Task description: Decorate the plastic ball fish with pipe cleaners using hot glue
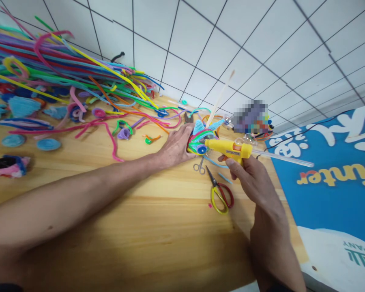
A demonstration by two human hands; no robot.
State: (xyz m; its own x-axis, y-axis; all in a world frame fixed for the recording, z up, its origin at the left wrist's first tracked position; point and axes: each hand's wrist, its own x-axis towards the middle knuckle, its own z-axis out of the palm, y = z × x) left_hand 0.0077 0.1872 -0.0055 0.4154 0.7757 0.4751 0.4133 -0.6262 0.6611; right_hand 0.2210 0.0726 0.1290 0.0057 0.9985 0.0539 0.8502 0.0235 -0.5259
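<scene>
Above the table [158, 227] — holds a seemingly mostly built pipe-cleaner piece [197, 137] in the left hand [178, 146], a glue gun [231, 150] in the right hand [252, 174] — with blue discs [48, 144] unattached.

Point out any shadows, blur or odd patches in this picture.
Head view: shadow darkens the wooden table toward its near edge; a pixelated patch hides something beyond the yellow glue gun; lines slant across the tiled wall.

White wall [152, 34] with dark grid lines runs behind far edge of pale wood desk [146, 235]; lettered blue panel [322, 211] borders right edge.
</scene>
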